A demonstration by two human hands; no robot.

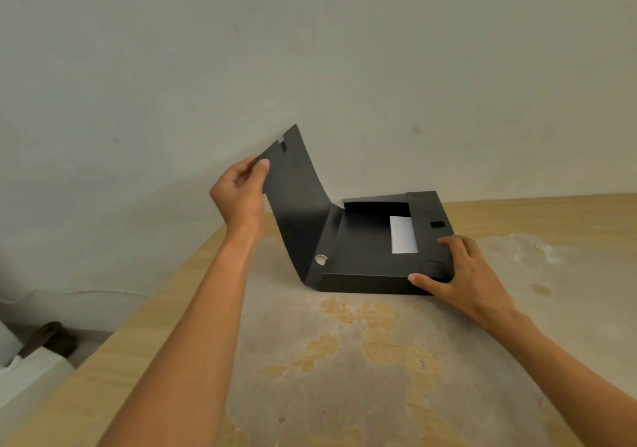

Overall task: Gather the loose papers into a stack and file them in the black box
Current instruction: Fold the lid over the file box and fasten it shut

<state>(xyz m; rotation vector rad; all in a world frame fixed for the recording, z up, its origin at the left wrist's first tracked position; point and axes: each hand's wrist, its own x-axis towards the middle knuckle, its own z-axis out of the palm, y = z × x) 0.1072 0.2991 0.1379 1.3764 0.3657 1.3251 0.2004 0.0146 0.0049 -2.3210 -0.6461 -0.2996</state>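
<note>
The black box (365, 281) lies flat on the wooden table (362, 360), close to the wall. Its lid flap (296, 205) stands raised to the left, and my left hand (239, 191) pinches the flap's upper edge. A white strip of paper (402, 234) shows inside the box, partly covered by the inner right flap (429, 219). My right hand (455, 274) rests on the box's near right corner, thumb against the front wall and fingers on top of that flap.
The tabletop is worn, with grey patches and yellow-brown stains in front of the box. A pale wall (310, 67) rises directly behind the table. Off the table's left edge, low down, are a white block (27, 374) and a dark object (48, 338).
</note>
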